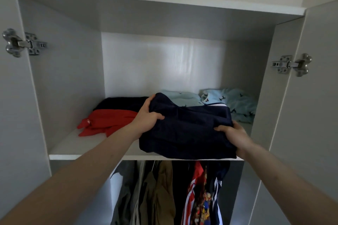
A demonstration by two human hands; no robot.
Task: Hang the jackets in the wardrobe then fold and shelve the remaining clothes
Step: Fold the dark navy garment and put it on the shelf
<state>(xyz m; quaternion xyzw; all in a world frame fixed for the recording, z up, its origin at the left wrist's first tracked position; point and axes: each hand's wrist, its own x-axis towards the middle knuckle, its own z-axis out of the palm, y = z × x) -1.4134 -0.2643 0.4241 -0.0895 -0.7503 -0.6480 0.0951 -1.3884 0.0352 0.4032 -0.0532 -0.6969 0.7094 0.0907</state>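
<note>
A folded navy garment (pixel 186 129) lies at the front of the white wardrobe shelf (pixel 73 149), slightly overhanging its edge. My left hand (pixel 146 117) grips its upper left corner, thumb on top. My right hand (pixel 234 133) clasps its right side. Behind it on the shelf sit a folded red and navy garment (pixel 108 117) on the left and two light blue patterned pieces (pixel 236 102) at the back right. Below the shelf hang several jackets, among them a tan one (pixel 161 193) and a red, white and navy one (pixel 201 199).
Both wardrobe doors stand open, with metal hinges at the left (pixel 23 43) and right (pixel 290 65). A second shelf board (pixel 164 2) closes the compartment above. Bare shelf surface shows at the front left.
</note>
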